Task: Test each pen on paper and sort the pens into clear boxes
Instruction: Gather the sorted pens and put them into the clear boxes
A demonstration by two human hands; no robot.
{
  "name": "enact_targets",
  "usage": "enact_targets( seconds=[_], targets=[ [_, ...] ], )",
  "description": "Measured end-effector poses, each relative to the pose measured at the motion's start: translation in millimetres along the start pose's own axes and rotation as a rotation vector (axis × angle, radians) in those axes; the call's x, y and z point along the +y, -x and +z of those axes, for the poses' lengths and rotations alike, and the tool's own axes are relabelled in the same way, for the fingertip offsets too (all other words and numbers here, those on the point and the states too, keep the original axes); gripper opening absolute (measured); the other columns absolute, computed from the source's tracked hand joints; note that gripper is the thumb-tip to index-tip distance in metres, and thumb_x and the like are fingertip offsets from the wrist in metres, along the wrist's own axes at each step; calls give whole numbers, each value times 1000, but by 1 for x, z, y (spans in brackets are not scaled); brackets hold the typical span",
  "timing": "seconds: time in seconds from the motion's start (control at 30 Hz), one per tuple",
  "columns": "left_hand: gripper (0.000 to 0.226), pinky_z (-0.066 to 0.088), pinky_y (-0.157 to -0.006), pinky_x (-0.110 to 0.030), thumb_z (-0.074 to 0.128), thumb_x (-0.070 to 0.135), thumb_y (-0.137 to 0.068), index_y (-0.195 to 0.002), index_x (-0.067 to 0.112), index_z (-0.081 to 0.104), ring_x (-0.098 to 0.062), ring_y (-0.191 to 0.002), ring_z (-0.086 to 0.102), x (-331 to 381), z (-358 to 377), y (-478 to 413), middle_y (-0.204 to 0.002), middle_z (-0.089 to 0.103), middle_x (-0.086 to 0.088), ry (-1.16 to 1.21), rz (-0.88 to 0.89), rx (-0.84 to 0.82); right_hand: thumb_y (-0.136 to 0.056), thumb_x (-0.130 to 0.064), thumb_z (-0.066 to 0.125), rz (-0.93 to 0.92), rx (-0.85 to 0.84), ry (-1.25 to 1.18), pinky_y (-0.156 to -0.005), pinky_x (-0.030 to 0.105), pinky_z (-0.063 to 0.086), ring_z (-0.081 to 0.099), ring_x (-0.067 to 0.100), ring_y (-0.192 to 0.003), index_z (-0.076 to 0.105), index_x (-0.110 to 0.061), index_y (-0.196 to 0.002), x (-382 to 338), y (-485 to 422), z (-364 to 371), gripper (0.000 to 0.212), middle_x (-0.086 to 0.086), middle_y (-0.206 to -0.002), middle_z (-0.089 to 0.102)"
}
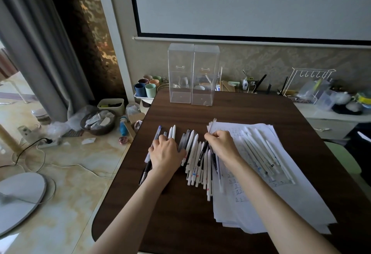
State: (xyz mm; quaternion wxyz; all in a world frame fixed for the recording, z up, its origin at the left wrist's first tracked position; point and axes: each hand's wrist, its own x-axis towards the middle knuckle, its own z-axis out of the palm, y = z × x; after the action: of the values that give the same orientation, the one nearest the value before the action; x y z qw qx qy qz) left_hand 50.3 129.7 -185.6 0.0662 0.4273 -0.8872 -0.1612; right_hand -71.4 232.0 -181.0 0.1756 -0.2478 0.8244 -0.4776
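Both bare forearms reach fwd: L hand (pixel 166 153) flat, palm down; R hand (pixel 220 143) pinches clear pen (pixel 212 126).

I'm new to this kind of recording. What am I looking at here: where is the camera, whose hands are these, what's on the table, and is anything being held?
There is no robot: a person works with bare hands. The single picture comes from a camera worn on the head, looking forward and down. On the dark table lies a row of pens, and to its right a paper stack with more pens on it. Two clear boxes stand at the far edge. The left hand rests on the leftmost pens, fingers relaxed. The right hand pinches a clear pen at the paper's edge.
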Motion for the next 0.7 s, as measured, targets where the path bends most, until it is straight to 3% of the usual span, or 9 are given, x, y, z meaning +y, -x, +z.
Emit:
enact_targets(
  seconds=[0.17,0.27,0.37,0.43,0.5,0.6,0.7],
  targets=[
    [52,32,-103,-42,61,52,-82,-117,13,58,-30,-125,34,5,0,-5,-132,40,-9,-113,10,-59,-78,-20,56,-18,24,-13,-55,29,29,32,15,-51,41,-7,-58,3,5,-4,28,10,-57,32],
    [48,29,-104,-40,60,47,-84,-114,10,60,-29,-125,34,9,1,-3,-131,41,-10,-101,22,-35,-76,-18,55,-59,51,-11,-54,28,27,29,14,-50,37,-6,-53,4,8,-5,32,8,-53,30],
    [34,24,-105,-39,53,36,-90,-107,7,62,-28,-125,34,5,4,1,-132,44,-7,-7,55,24,-77,-18,55,-143,101,24,-64,31,31,36,15,-60,28,-12,-43,4,11,-3,44,2,-50,31],
    [31,24,-106,-39,44,29,-95,-99,5,63,-29,-124,34,-1,1,5,-132,45,-8,78,55,66,-81,-22,57,-180,134,39,-73,35,34,43,19,-79,34,-20,-43,2,14,0,45,-1,-64,42],
    [35,26,-103,-40,36,25,-98,-98,2,63,-30,-122,33,-10,-8,8,-130,44,-10,181,18,76,-86,-26,58,-208,130,123,-82,29,32,39,17,-97,53,-16,-58,-2,20,5,31,0,-87,50],
    [33,35,-84,-36,34,24,-98,-88,5,59,-31,-104,44,-29,-26,5,-115,50,-18,324,-70,41,-88,-29,60,-324,146,214,-85,23,25,32,11,-101,63,-9,-76,-13,27,19,23,-2,-99,49],
    [34,31,-56,-31,44,27,-97,-66,14,41,-21,-67,45,-51,-38,0,-80,53,-11,324,-69,-6,-87,-30,61,-394,162,188,-88,22,25,33,10,-102,66,-11,-83,-24,31,35,21,-4,-102,49]
  ],
)
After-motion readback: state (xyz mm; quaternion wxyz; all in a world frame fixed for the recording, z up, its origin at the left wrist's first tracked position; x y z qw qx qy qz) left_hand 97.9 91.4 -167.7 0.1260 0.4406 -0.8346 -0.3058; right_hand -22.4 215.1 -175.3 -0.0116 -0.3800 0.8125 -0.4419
